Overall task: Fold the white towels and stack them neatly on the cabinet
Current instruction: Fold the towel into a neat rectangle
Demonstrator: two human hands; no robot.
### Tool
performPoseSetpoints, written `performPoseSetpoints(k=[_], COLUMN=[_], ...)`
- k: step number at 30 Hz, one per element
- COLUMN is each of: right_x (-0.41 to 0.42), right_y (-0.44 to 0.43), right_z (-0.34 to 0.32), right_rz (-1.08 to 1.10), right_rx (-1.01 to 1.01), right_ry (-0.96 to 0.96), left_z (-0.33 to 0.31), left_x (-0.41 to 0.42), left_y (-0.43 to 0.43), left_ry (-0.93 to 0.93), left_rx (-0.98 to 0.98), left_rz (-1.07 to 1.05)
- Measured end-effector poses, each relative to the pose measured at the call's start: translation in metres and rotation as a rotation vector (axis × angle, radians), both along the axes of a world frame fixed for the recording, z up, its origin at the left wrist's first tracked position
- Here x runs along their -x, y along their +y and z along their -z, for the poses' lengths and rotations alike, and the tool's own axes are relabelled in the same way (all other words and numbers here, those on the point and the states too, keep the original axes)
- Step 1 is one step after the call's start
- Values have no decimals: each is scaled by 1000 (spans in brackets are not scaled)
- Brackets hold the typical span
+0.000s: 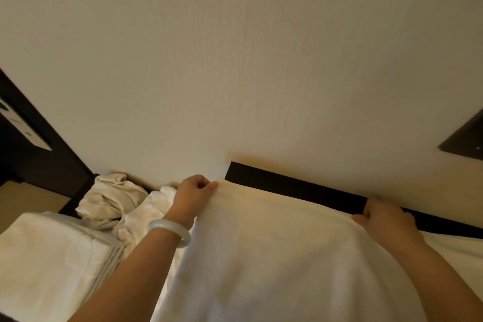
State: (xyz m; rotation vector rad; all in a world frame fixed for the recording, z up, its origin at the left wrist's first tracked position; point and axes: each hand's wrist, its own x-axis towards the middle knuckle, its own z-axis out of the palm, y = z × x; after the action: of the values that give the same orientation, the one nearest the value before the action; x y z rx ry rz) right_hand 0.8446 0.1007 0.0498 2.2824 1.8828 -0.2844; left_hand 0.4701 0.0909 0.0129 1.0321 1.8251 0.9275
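- Two far corners of a white towel (274, 243) held, one in each hand; spread over the cabinet (300, 188) top, far edge just short of the cabinet's dark back strip.
- Gripping with the left hand (194, 191): fingers curled, thumb and forefinger pinching the towel's corner near the cabinet's back.
- Gripping with the right hand (384, 217) as well: fingers folded over the other far corner, knuckles up, right at the cabinet's back strip.
- Around the left wrist, a pale bangle (170, 231).
- At the cabinet's left end, a stack (52, 256) of folded white towels, layers lined up.
- Beyond that stack, toward the cabinet's back left corner, a crumpled heap (109, 201) of unfolded towels.
- Above the cabinet, a plain cream wall (235, 60).
- High to the cabinet's right, a dark angular fixture (465, 138) on the wall, kind unclear.
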Motion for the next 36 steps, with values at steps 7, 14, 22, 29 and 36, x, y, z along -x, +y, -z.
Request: performPoseSetpoints(k=[7, 14, 22, 29, 36], right_x=[166, 236, 242, 249, 255], right_y=[-3, 34, 58, 51, 32], right_z=[-1, 0, -3, 28, 43], right_rz=[-404, -547, -338, -173, -360], right_rx=[-125, 156, 262, 101, -231], right_ry=[713, 683, 897, 996, 829], left_z=[1, -5, -2, 2, 0], left_x=[-5, 0, 7, 5, 15], left_y=[-12, -31, -52, -76, -131], left_ry=[-65, -194, -74, 105, 73], left_rx=[-5, -123, -110, -25, 84], left_rz=[-21, -3, 85, 87, 114])
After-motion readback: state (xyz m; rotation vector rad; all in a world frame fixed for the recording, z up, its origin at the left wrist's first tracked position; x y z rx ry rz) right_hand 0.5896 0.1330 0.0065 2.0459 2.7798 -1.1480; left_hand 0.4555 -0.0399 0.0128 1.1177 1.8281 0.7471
